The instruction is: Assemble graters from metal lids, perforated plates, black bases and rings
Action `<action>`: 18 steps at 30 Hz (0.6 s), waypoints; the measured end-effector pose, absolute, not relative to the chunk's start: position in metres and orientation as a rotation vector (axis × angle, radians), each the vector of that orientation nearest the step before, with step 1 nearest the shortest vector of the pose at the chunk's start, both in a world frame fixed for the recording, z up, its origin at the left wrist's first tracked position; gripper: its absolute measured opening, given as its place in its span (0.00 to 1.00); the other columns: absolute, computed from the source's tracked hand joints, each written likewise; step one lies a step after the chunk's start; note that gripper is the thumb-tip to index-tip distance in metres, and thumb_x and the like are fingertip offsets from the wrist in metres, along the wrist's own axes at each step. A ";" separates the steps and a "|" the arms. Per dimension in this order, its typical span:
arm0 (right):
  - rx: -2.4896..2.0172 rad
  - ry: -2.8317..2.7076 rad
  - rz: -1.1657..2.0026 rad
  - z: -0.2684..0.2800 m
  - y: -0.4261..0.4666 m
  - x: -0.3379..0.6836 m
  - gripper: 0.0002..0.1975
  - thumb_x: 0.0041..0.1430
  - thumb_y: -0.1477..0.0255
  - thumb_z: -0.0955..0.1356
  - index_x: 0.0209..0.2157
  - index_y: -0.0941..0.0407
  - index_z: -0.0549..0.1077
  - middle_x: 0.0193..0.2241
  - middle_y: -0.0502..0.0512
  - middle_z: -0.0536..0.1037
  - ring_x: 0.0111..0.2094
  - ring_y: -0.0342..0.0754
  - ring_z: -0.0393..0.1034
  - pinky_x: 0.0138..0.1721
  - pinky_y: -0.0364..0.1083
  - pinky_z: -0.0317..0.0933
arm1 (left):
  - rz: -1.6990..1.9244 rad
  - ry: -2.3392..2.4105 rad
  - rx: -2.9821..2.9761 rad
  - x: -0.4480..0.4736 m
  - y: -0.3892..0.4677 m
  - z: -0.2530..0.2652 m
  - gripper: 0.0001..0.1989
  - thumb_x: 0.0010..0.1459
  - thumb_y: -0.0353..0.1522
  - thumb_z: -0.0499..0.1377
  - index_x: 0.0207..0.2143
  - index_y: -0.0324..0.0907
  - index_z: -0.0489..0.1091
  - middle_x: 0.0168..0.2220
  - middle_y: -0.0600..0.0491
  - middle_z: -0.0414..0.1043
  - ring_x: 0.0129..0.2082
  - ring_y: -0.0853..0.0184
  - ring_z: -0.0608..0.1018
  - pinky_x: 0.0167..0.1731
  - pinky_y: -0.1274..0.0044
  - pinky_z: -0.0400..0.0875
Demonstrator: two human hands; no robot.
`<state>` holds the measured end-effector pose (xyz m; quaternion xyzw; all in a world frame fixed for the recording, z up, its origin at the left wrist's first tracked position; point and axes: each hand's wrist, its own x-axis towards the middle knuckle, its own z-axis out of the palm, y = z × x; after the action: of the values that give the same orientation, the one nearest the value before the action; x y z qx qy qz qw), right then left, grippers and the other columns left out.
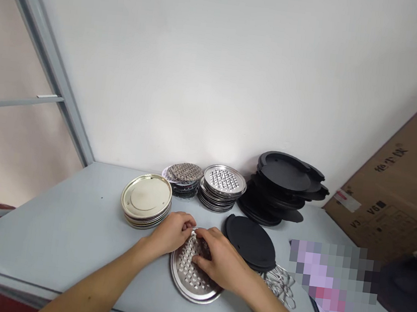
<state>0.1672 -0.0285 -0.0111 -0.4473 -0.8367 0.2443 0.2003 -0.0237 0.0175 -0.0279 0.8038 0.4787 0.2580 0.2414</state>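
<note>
On the near part of the table, a round metal grater plate [194, 275] with raised holes and a shiny rim lies under both hands. My left hand [175, 230] is closed, its fingertips pinched at the plate's far rim. At the same far edge, my right hand [220, 259] has its fingers bent over the rim and its thumb low across the holes. Whether a small part sits between the fingertips is hidden. Close to the left hand stands a stack of pale gold round lids [147, 196]. Black round plates [251, 242] lie beyond the right hand.
Behind are a stack of grater plates [224, 182], a pile of perforated discs [187, 172] and stacked black covers [284, 173] against the wall. Bent wire loops [281, 286] and a blurred phone-like object [328, 292] lie right. A cardboard box [398, 184] stands at the right.
</note>
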 end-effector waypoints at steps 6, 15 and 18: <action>-1.208 -2.297 0.706 -0.010 -0.026 0.171 0.23 0.55 0.72 0.69 0.53 0.54 0.68 0.46 0.58 0.74 0.49 0.53 0.67 0.51 0.47 0.58 | 0.671 1.318 2.214 -0.025 0.018 -0.029 0.11 0.56 0.30 0.55 0.37 0.44 0.77 0.34 0.51 0.74 0.34 0.66 0.74 0.36 0.77 0.67; -1.298 -2.246 0.567 -0.010 -0.013 0.185 0.12 0.57 0.77 0.65 0.42 0.55 0.74 0.38 0.56 0.77 0.40 0.49 0.70 0.41 0.44 0.60 | 0.670 1.359 2.183 -0.022 0.019 -0.034 0.09 0.55 0.31 0.57 0.36 0.43 0.77 0.33 0.52 0.73 0.32 0.66 0.73 0.35 0.77 0.66; -1.325 -2.305 0.584 -0.007 -0.014 0.187 0.08 0.55 0.76 0.66 0.37 0.55 0.76 0.33 0.54 0.77 0.34 0.48 0.70 0.35 0.42 0.59 | 0.659 1.378 2.165 -0.022 0.019 -0.033 0.09 0.55 0.31 0.57 0.36 0.43 0.77 0.33 0.51 0.73 0.32 0.67 0.73 0.35 0.77 0.66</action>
<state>0.1871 -0.0135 -0.0071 -0.4760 -0.8283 0.2097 0.2083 -0.0218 0.0187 -0.0328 0.7925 0.5045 0.2413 0.2433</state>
